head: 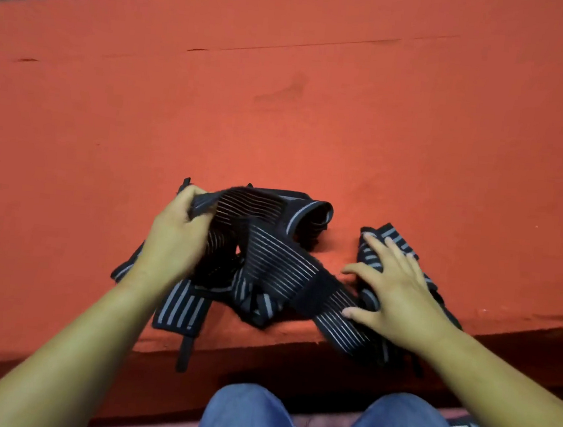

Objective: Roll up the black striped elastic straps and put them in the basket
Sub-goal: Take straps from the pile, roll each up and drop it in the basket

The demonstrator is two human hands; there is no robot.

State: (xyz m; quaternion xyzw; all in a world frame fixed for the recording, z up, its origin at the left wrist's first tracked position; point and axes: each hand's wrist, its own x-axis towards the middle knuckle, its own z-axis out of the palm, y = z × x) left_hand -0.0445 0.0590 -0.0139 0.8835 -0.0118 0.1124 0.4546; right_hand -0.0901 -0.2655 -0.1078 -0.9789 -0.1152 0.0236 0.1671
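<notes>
Head view: left hand [171,237] grips 1 end of a black striped elastic strap [279,258] above the tangled pile [185,304] on the red table [283,110]; its long axis runs diagonally down-right to the right hand [399,293], flat with fingers spread, pressing it at the near edge.

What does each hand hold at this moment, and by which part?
The left hand grips a black striped strap by a bunched part, lifted above the pile. The right hand holds nothing; its spread fingers lie flat on other straps.
</notes>
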